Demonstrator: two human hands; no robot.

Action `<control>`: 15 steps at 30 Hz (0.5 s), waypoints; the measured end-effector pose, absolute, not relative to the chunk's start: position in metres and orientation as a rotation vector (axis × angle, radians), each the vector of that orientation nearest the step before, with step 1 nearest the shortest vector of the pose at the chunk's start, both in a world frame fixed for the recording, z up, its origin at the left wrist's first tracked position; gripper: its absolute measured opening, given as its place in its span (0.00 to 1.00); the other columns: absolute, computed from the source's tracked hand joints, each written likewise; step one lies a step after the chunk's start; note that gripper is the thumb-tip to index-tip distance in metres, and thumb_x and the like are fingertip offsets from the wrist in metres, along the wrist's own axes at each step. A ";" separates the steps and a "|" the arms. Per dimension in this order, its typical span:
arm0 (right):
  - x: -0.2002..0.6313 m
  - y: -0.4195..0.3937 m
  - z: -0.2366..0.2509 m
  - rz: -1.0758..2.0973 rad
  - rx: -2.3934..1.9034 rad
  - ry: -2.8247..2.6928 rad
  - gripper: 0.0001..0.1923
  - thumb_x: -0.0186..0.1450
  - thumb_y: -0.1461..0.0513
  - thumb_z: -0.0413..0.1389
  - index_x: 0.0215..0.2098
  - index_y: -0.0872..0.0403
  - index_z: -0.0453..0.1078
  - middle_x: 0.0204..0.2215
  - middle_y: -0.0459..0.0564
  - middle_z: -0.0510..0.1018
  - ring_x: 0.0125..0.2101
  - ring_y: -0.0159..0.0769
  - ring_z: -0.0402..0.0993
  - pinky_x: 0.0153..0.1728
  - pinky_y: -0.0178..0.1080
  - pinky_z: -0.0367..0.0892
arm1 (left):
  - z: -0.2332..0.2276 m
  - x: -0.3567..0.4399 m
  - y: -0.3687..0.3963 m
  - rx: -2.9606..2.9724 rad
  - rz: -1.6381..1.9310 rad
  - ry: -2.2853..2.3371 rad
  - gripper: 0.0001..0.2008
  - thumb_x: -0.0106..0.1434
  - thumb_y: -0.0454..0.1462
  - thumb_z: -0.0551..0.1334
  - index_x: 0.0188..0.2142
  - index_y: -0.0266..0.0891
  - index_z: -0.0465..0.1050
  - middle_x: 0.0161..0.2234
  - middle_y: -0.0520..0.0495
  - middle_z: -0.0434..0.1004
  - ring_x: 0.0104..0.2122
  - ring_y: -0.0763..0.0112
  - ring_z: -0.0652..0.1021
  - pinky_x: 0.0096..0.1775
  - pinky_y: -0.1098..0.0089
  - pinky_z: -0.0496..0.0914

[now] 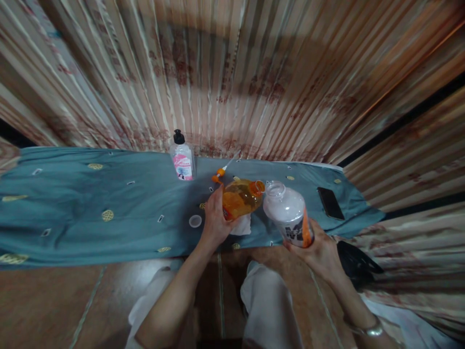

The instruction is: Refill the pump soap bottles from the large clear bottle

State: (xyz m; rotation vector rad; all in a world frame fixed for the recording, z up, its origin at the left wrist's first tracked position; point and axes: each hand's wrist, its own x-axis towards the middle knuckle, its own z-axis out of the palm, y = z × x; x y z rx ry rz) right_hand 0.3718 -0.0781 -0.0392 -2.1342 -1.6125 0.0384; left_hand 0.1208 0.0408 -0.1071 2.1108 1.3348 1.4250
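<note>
Seen from above, a person is sitting before a low surface covered by a teal cloth with yellow motifs (72, 203). At the left of the action, a small round white cap (195, 221) is lying flat on the cloth. Behind it, near the striped curtain (254, 72), a clear bottle with a pink label and black cap (182, 157) is standing upright. An orange pump nozzle with a thin tube (222, 172) is lying just behind the hands.

The left hand (215, 220) is reaching forward from a bare forearm, fingers wrapping the base of a transparent plastic bottle of orange liquid (241, 198). That bottle is lying nearly level, its long axis running left to right, its open orange neck pointing right.

The mouth is almost meeting the open neck of a white plastic bottle with an orange-and-black label (288, 213), which is tilting up and left. The right hand (319, 252) is cupping it from below, a bracelet on the wrist.

A black phone (330, 202) is lying flat on the cloth's right end. A dark object by the right wrist is too blurred to identify.
</note>
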 end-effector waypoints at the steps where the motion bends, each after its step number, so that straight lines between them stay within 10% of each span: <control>1: 0.374 -0.078 -0.037 0.020 -2.131 -1.624 0.42 0.46 0.41 0.60 0.52 0.55 0.65 0.40 0.57 0.79 0.37 0.48 0.77 0.36 0.44 0.70 | -0.107 0.121 0.041 2.110 1.427 1.333 0.48 0.51 0.44 0.70 0.65 0.39 0.46 0.59 0.35 0.64 0.57 0.49 0.68 0.57 0.50 0.64; 15: 0.390 -0.085 0.007 -0.115 -2.203 -1.808 0.35 0.48 0.45 0.60 0.50 0.51 0.65 0.37 0.53 0.80 0.34 0.46 0.78 0.32 0.41 0.70 | -0.107 0.123 0.041 2.089 1.432 1.313 0.45 0.55 0.44 0.68 0.65 0.39 0.47 0.58 0.35 0.64 0.56 0.46 0.68 0.57 0.47 0.64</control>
